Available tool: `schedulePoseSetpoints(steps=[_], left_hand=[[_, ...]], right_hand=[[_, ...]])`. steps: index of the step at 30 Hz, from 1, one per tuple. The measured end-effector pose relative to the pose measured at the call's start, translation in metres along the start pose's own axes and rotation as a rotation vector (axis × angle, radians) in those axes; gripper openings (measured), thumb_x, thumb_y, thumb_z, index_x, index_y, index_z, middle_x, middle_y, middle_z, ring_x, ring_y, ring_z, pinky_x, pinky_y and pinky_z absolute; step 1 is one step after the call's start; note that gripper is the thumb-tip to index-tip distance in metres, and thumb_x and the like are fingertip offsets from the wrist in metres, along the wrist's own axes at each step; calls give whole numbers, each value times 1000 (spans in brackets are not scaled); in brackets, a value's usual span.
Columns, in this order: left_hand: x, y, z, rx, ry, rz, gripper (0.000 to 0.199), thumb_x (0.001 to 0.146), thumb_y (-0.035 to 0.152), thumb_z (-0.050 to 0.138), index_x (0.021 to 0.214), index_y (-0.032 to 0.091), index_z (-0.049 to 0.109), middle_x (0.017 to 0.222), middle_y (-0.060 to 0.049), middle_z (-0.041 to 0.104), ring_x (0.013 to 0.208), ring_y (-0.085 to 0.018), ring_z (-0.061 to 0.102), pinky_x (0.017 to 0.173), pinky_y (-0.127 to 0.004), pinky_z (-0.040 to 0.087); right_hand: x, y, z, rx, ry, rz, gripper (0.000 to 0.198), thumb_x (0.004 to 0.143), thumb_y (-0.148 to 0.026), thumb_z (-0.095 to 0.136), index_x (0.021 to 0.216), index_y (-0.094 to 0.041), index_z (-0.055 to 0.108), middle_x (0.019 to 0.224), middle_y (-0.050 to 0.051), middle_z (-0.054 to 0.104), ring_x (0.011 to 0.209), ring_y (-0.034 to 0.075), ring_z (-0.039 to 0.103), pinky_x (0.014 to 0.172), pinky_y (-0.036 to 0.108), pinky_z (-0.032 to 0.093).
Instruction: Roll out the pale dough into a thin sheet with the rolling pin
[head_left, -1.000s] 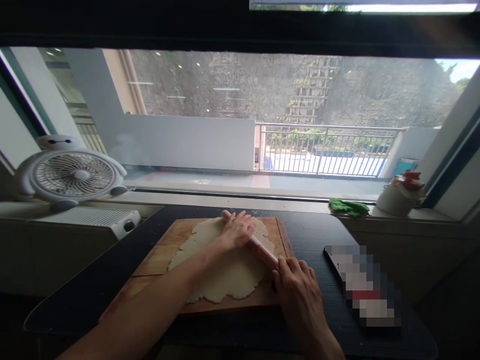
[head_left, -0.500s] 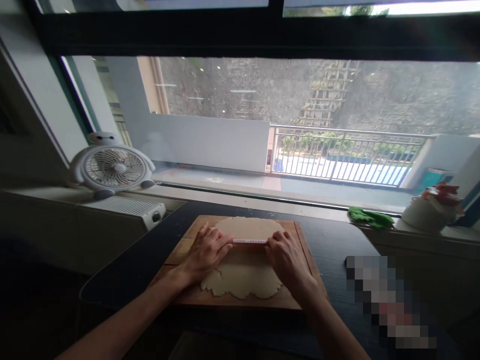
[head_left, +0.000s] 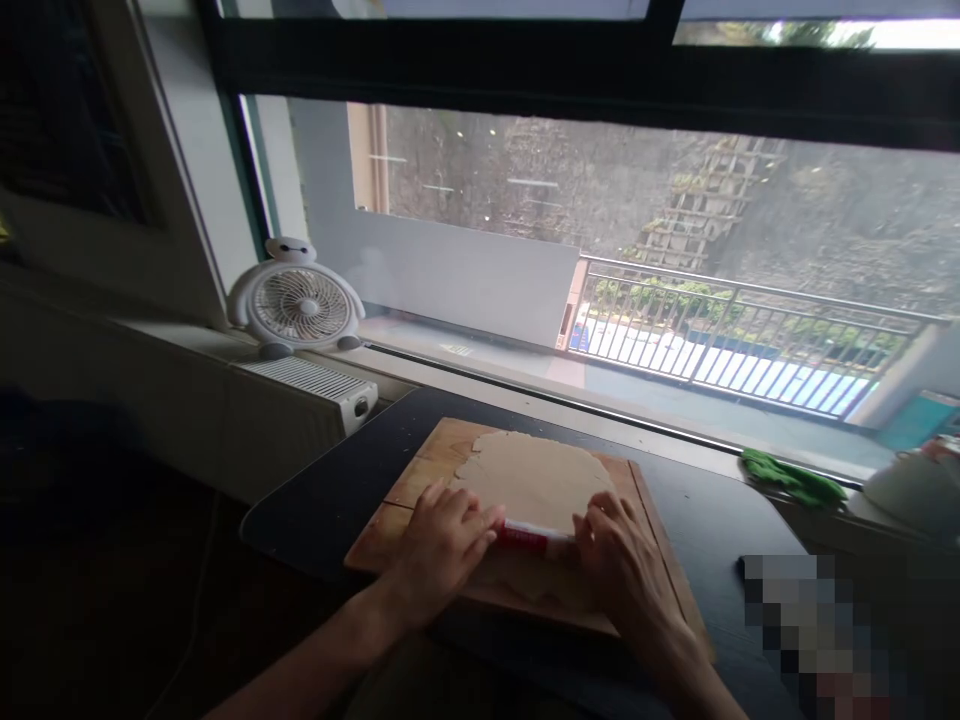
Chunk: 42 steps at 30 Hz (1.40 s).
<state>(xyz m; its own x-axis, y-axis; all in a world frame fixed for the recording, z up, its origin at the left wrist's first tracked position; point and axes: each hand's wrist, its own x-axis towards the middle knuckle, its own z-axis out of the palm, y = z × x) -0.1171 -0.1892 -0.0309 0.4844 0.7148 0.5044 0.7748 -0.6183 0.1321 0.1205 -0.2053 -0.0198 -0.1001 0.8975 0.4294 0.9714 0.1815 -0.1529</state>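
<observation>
Wooden board (head_left: pixel 424 470): lies on the dark table (head_left: pixel 322 500); all places here are told from it.
Dough sheet (head_left: pixel 536 470): on the board, thin, with ragged edge.
Rolling pin (head_left: pixel 523 537): lies crosswise on the dough, over the board's near half; the step seems to be flattening.
Left hand (head_left: pixel 446 530): fingers bent closed over the pin's left end, at the board's left part.
Right hand (head_left: pixel 619 545): likewise closed over the right end, toward the board's right edge.
Next stroke: would call, I judge, for equal pressure from both palms.
Hard to see: pin ends under the fingers; dough's near edge, in shadow; the pixelated object (head_left: pixel 817 630) right of the board, cut off below.
</observation>
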Motion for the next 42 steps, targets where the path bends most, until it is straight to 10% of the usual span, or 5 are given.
schedulePoseSetpoints(steps=[7,16,27,36,42], left_hand=[[58,-7,27,32,52,-94,31,94,31,36,99,26,66,86,-4,56,88,-19,50,85,-38,34],[-11,31,8,26,29,-139,33,89,39,47,121,38,54,99,-3,55,88,-20,49,76,-37,34],[54,14,27,44,63,-104,31,93,33,39,93,26,69,84,-4,58,83,-18,52,83,-38,36],[-24,46,11,8,106,-71,38,87,30,49,125,36,51,103,-4,56,92,-21,50,85,-40,37],[15,38,17,28,47,-82,28,91,34,43,113,31,60,91,-4,57,88,-21,50,88,-44,34]], right_hand=[[87,22,37,33,-10,91,34,86,-28,43,114,-14,57,112,11,57,99,20,56,81,30,42],[-17,-14,12,-58,-6,72,41,94,-32,28,118,-16,57,135,9,46,136,25,19,108,42,15],[69,1,21,-29,-90,168,40,92,-37,30,93,-18,66,115,12,59,119,24,44,94,43,34],[-41,-15,16,-106,27,59,47,94,-37,27,132,-17,45,142,7,38,137,26,16,106,49,19],[2,-13,14,-73,-61,135,42,94,-36,28,112,-19,61,136,9,46,135,27,22,105,48,18]])
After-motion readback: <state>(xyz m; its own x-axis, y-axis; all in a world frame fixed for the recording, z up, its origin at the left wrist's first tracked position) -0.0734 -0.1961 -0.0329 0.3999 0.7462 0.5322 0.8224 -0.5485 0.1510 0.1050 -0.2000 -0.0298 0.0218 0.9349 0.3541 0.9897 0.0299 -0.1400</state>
